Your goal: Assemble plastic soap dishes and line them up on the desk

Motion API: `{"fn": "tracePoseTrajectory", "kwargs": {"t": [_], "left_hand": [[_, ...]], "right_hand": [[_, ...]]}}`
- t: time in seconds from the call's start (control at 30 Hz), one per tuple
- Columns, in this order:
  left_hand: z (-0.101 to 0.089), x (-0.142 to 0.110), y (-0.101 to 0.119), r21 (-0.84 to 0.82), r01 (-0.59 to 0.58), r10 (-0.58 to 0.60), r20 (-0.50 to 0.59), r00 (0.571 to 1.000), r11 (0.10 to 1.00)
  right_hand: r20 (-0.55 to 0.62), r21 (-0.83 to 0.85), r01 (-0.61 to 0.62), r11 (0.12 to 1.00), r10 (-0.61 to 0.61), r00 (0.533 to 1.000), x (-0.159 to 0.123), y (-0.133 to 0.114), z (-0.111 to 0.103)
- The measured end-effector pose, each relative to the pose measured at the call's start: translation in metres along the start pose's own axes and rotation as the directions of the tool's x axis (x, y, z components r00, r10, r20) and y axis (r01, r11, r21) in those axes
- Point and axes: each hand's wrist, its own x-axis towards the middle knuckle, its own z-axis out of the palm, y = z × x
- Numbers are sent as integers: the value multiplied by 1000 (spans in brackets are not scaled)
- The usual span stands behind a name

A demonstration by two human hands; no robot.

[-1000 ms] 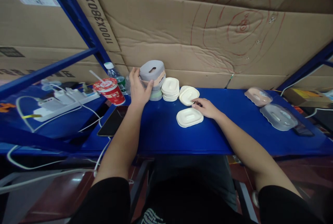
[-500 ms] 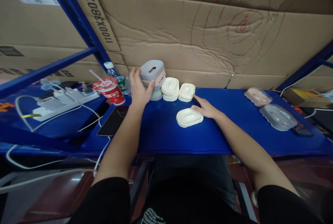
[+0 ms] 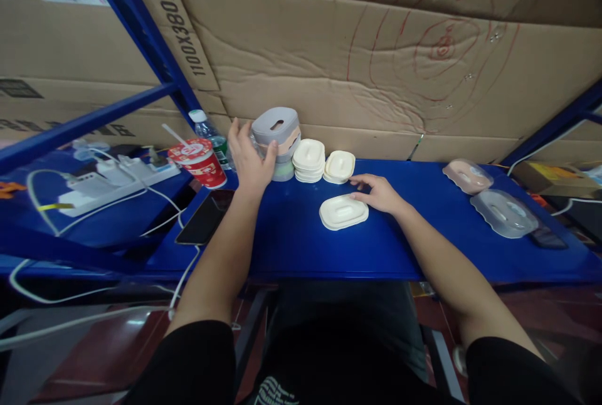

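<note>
Beside a stack of grey and peach oval containers [image 3: 276, 135] is my left hand [image 3: 253, 163], its fingers spread at the stack's left and its thumb in front; whether it touches the stack I cannot tell. My right hand [image 3: 380, 195] is open over the right end of a single cream oval lid [image 3: 343, 212], its thumb at the lid's rim. Its index finger reaches toward a short pile of cream lids [image 3: 339, 167]. Left of that stands a taller pile of similar cream lids [image 3: 309, 160]. The grey stack partly hides a clear, greenish piece under it.
A red paper cup [image 3: 200, 163] with a straw, a water bottle [image 3: 214, 138] and a dark phone [image 3: 205, 217] are at the left. Beyond them lies a white power strip [image 3: 120, 185] with cables. Two clear-covered packages [image 3: 503, 212] [image 3: 467, 176] lie at the right of the blue table [image 3: 301, 248].
My right hand has drawn back slightly to the right, its fingers now more bent and away from the short pile's side. My left hand has hardly moved.
</note>
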Motion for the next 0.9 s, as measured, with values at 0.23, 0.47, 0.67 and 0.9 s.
{"fn": "tracePoseTrajectory", "kwargs": {"t": [0.23, 0.47, 0.67, 0.9], "left_hand": [[-2, 0, 14, -13, 31, -31, 5, 1000, 999], [1, -7, 26, -42, 1, -1, -10, 1000, 999], [11, -31, 54, -47, -166, 165, -35, 986, 985], [22, -56, 98, -396, -413, 554, 365, 748, 820]], "right_hand": [[228, -94, 6, 996, 16, 974, -2, -6, -8], [264, -219, -89, 972, 147, 953, -1, -2, -11], [-16, -114, -271, 956, 271, 962, 2, -6, -9], [-304, 244, -416, 876, 477, 825, 8, 5, 4]]}}
